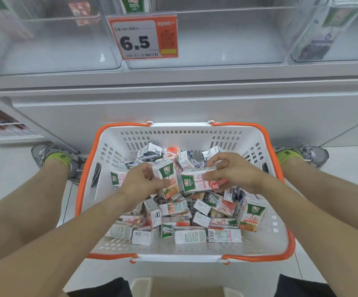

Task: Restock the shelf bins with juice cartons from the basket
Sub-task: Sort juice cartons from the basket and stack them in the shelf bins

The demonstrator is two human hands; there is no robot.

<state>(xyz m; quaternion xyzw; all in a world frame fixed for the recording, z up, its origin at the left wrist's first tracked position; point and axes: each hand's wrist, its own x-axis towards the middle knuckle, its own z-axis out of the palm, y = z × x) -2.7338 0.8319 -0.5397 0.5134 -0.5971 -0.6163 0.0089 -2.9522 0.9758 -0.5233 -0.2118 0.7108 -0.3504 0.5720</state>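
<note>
A white basket (pixel 184 130) with orange handles stands on the floor between my feet, holding several small juice cartons in a loose heap. My left hand (pixel 140 182) grips an orange-juice carton (pixel 167 179) above the heap. My right hand (pixel 230 170) holds a pink-labelled carton (pixel 195 182) lying on its side, right beside the other one. Clear shelf bins (pixel 216 39) run along the shelf above; the middle one shows a single green-topped carton (pixel 134 4) at its back.
An orange price tag (pixel 144 37) reading 6.5 hangs on the bin front. The left bin (pixel 49 39) and the right bin (pixel 332 31) show a few cartons. A white shelf ledge (pixel 173 82) juts out above the basket. My shoes stand on either side.
</note>
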